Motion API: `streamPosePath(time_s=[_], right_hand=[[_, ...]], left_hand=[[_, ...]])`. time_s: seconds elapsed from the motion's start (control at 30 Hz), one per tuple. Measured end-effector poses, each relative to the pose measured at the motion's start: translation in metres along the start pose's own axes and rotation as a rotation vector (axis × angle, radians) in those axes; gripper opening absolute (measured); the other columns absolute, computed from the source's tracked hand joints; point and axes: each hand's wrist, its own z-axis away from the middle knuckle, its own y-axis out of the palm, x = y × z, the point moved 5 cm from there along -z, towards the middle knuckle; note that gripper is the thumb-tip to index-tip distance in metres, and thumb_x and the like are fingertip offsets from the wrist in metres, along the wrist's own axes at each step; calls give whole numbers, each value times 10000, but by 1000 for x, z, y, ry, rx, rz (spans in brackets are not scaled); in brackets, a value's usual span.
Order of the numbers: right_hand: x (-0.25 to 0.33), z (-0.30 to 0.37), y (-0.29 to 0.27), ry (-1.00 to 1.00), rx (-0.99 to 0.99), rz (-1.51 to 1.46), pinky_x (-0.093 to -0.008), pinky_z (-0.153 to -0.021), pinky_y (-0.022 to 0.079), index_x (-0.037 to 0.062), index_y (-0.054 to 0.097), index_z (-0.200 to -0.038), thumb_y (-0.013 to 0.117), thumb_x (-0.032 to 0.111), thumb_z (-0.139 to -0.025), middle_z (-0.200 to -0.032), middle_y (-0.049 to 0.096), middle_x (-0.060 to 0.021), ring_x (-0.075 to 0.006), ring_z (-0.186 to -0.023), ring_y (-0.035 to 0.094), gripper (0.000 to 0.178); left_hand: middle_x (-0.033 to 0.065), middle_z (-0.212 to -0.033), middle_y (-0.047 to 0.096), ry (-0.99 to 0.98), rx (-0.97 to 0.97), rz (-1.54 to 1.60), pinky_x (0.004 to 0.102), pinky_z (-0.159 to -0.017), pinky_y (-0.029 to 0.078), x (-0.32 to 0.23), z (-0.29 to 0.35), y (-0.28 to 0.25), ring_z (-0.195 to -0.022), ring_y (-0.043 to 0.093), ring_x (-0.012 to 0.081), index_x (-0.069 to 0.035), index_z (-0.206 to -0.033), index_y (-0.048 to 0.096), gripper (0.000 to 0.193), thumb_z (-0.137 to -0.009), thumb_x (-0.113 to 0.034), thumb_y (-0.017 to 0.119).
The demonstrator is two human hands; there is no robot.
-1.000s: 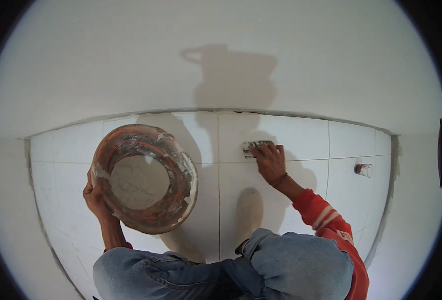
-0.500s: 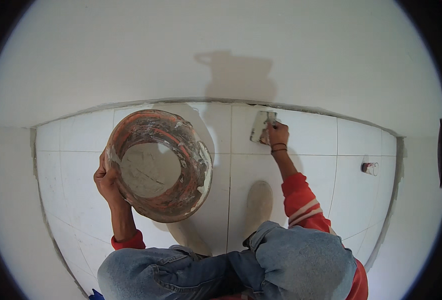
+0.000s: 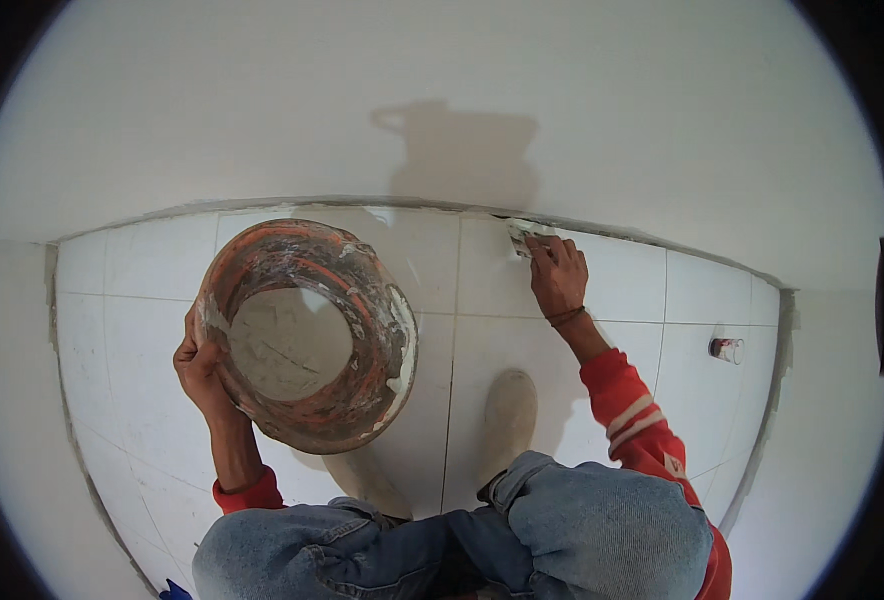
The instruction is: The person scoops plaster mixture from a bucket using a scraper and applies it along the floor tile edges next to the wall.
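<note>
Holding side: the bowl (image 3: 297,240) is grasped at its left rim by the left hand (image 3: 200,362), the fingers curled around the edge.
Scraper side: right of the bowl, the scraper (image 3: 522,240) is pinched in the fingers of the right hand (image 3: 560,275), its blade set close against the seam (image 3: 612,231); whether the two touch cannot be told.
Bowl: grey paste (image 3: 292,345) is contained at its bottom, and its inner wall is smeared with dried streaks.
Seam, done: beyond the bowl, at the foot of the wall (image 3: 262,110), pale grey is seen along the line, judged to be laid paste.
Seam, left: beyond and right of the bowl, dark stretches are shown near the scraper, judged to be uncovered; the finished share cannot be measured.
Tiles: far right of the bowl, a glass (image 3: 729,350) is seen lying on them.
Counts: one bowl, one scraper, one glass, two hands and two boots (image 3: 510,415) are counted.
</note>
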Motion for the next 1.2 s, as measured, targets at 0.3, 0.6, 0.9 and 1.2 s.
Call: streamPosePath(time_s=[0.3,0.6,0.9,1.2], right_hand=[[-7,5,38,-171,-44,148,-426,-842,492,159,742,-1277,705,80,-837,-1137,653,-9,-243,-1021,617,448],[32,41,-37,-89,178,-57,-392,-817,543,136,780,-1166,703,54,-836,-1045,700,-44,-224,-966,679,348],[173,45,-89,-420,-84,-652,-387,-854,627,143,805,-1153,756,-7,-784,-1092,755,-73,-262,-994,745,401],[164,109,-94,-534,139,-650,-461,-1000,578,152,803,-1159,768,82,-793,-1182,754,-16,-262,-1145,706,374]], left_hand=[[137,-1132,739,34,85,-29,331,-878,585,-1,1,14,-958,718,203,100,-1284,667,514,-829,-126,585],[144,-1195,720,15,55,-53,345,-952,563,0,-1,10,-1038,704,218,113,-1296,655,555,-797,-118,579],[151,-1192,719,-92,-86,-152,314,-928,545,-5,-15,18,-1040,696,231,99,-1331,663,605,-774,-79,505],[130,-1066,708,-152,-126,-97,333,-846,556,-12,-26,16,-894,672,228,109,-1272,676,582,-738,-48,506]])
